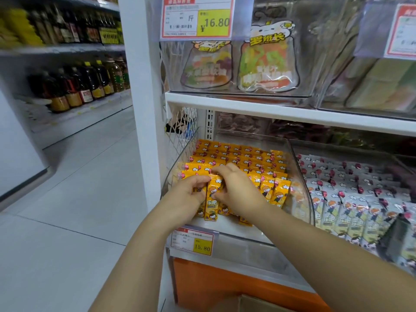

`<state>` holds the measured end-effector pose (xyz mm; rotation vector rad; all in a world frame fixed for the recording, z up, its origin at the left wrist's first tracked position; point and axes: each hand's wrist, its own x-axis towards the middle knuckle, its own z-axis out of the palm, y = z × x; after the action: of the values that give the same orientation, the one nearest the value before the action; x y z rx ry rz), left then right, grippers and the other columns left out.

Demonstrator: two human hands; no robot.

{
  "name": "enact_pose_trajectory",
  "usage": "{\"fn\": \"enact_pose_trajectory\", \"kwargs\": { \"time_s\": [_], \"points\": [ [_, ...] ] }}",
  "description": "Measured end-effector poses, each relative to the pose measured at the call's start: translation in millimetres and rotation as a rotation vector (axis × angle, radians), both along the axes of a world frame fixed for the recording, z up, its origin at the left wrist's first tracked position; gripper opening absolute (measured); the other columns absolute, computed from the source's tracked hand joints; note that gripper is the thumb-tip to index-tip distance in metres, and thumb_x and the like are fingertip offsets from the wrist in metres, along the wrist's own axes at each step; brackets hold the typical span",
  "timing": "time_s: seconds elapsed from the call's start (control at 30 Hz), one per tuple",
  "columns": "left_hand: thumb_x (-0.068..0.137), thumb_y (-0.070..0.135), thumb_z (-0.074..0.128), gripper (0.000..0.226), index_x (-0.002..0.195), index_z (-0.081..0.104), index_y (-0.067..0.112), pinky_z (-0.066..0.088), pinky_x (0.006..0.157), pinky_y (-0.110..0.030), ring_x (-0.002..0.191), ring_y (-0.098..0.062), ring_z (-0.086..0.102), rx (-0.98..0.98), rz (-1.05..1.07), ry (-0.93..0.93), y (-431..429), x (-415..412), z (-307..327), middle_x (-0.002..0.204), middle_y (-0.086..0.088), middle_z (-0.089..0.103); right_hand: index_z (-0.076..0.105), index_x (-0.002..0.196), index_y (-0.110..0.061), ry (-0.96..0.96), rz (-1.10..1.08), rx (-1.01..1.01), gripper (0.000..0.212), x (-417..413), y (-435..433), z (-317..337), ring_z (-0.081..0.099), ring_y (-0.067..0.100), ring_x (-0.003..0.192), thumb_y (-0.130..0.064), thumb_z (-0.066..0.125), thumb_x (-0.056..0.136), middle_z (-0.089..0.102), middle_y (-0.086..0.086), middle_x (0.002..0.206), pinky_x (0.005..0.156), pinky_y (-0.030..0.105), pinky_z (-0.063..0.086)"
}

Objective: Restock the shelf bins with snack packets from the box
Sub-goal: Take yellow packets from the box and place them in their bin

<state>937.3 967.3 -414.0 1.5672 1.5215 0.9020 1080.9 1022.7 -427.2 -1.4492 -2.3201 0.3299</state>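
The left hand (194, 188) and right hand (235, 188), held together, pinch an upright yellow packet (211, 200) in the front row of the clear bin (301, 176); rows beyond them look full, so filling appears nearly complete, with the box (258, 304) below the forearms.

A cardboard box (258, 304) is cut off by the bottom edge, only a flap showing. Bottles (76, 86) at the far left are blurred, their labels unreadable. Small print on the lower price tag (191, 241) is too fine to read. The right hand (236, 188) covers some yellow packets (276, 192); fingertips of the left hand (189, 192) are hidden among them. An upper tag (403, 30) is cut by the right edge.
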Motion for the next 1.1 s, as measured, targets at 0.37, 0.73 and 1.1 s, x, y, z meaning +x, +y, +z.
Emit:
{"fn": "enact_pose_trajectory", "kwargs": {
  "time_s": [0.37, 0.73, 1.1],
  "points": [
    [0.094, 0.000, 0.050, 0.041, 0.100, 0.057, 0.040, 0.051, 0.076, -0.020, 0.088, -0.001, 0.061, 0.410, 0.076, -0.196, -42.1, 46.2, -2.9, 0.102, 0.013, 0.065, 0.062, 0.117, -0.022, 0.180, 0.071, 0.194, 0.035, 52.9, -73.2, 32.8, 0.056, 0.009, 0.080, -0.021, 0.071, 0.083, 0.058, -0.007, 0.102, 0.077, 0.029, 0.051],
    [0.095, 0.008, 0.052, 0.023, 0.101, 0.063, 0.027, 0.041, 0.073, -0.005, 0.087, 0.008, 0.059, 0.223, -0.108, -0.049, -129.7, 159.9, -94.0, 0.092, 0.019, 0.063, 0.064, 0.102, -0.027, 0.222, -0.205, -0.091, 0.029, 209.1, -233.1, -86.0, 0.055, -0.008, 0.082, -0.008, 0.070, 0.082, 0.057, -0.022, 0.083, 0.065, 0.003, 0.038],
    [0.096, 0.013, 0.051, 0.033, 0.127, 0.055, 0.025, 0.046, 0.089, -0.027, 0.102, -0.019, 0.061, -0.171, -0.262, 0.404, -120.8, 193.7, -209.5, 0.134, 0.005, 0.052, 0.039, 0.139, -0.017, 0.044, -0.581, -0.610, 0.065, 309.2, -251.3, -201.8, 0.048, 0.029, 0.118, -0.021, 0.071, 0.083, 0.046, 0.007, 0.120, 0.095, 0.028, 0.039]
  ]
}}
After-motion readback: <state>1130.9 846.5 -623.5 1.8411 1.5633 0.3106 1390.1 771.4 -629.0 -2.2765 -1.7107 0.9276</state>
